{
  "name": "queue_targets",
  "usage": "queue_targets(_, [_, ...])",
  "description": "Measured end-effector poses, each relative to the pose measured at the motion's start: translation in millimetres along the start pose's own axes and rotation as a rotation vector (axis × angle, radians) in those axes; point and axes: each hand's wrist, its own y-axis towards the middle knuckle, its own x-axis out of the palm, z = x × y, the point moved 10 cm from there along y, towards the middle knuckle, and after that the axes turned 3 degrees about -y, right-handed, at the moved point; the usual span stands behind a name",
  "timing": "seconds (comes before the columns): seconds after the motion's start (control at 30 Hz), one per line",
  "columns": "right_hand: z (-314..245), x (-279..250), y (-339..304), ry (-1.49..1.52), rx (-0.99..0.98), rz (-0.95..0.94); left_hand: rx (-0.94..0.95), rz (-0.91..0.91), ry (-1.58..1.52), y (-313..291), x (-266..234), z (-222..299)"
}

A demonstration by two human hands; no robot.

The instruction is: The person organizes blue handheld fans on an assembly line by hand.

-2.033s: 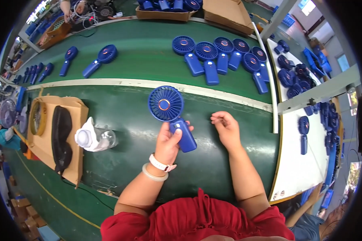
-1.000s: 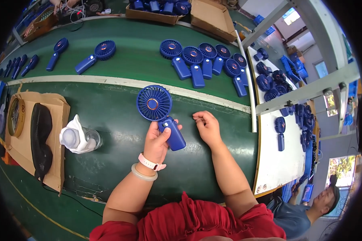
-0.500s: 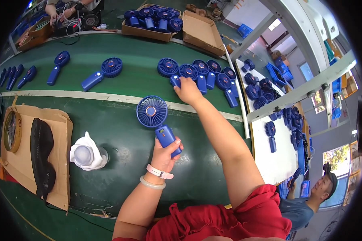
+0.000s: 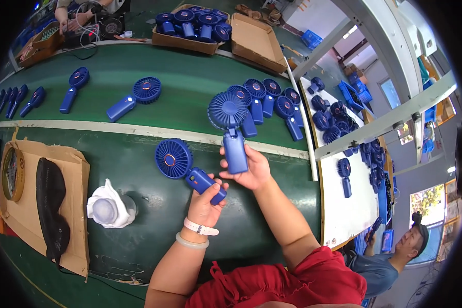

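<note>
Closed around its handle, my left hand [image 4: 204,205] holds a blue handheld fan [image 4: 173,158] with its head tilted up to the left. A small display shows on that handle. Just to the right, my right hand [image 4: 254,172] grips a second blue handheld fan [image 4: 234,151] upright, its plain handle side toward me. Both are held above the green work surface [image 4: 149,231], close to each other. Behind the right hand, several blue fans [image 4: 284,106] lie clustered on the green belt [image 4: 185,82]. Another fan [image 4: 147,90] lies alone on the belt farther left.
At left, a cardboard tray [image 4: 79,205] holds a black eye-mask-shaped item [image 4: 52,205] and a tape roll [image 4: 12,174]. Beside it stands a white-cloth-wrapped container [image 4: 110,206]. A fan-filled box [image 4: 187,45] sits across the belt. A co-worker [image 4: 377,269] is at right.
My right hand has lifted a fan off the belt and drawn it back toward me. The left hand's fan has moved slightly left and down, tilting left.
</note>
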Motion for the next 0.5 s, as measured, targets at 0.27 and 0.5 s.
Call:
queue_targets(0.27, [3,2,-38,0.0,-0.079,-0.068,-0.099,-0.112,-0.097,-2,3,-7])
queue_targets(0.5, [-4,-17,-39,-0.137,-0.16,-0.019,0.1,-0.201,0.377,-9,18,8])
